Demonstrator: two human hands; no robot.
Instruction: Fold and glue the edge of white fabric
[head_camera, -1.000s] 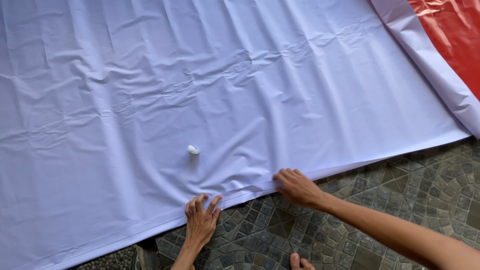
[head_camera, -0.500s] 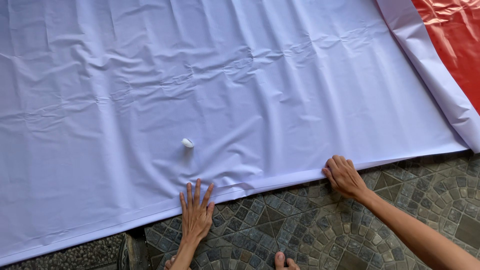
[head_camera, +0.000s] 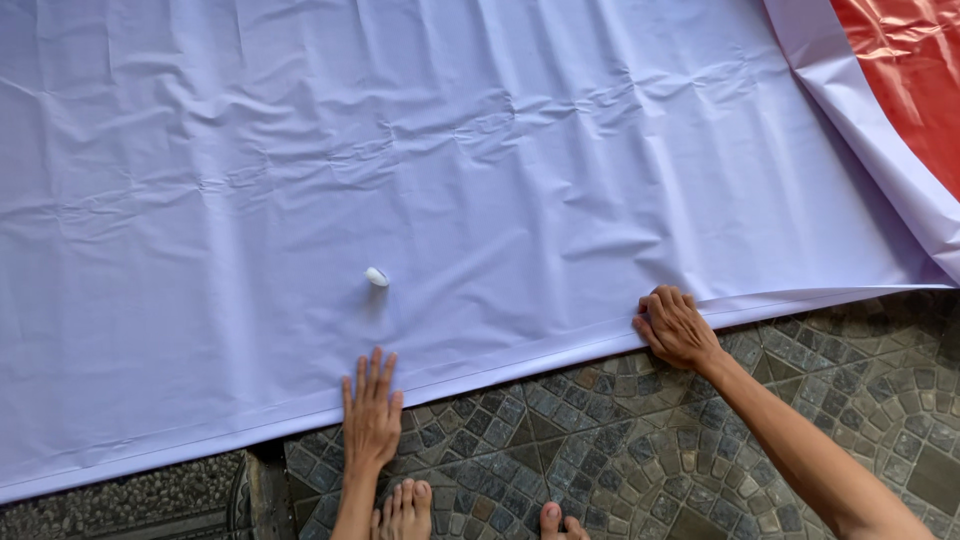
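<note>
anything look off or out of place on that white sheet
A small white lump sits alone on the white sheet, above the left hand. The sheet is creased, and its near edge lifts where the right hand grips it.

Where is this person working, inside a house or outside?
Probably outside, on a patio or yard floor. The patterned stone paving looks like outdoor ground, the person's bare feet stand on it, and a big white sheet is spread flat across it.

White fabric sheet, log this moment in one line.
left hand: flat on large white fabric sheet edge | right hand: gripping edge | small white chalk piece: lying on sheet
</note>
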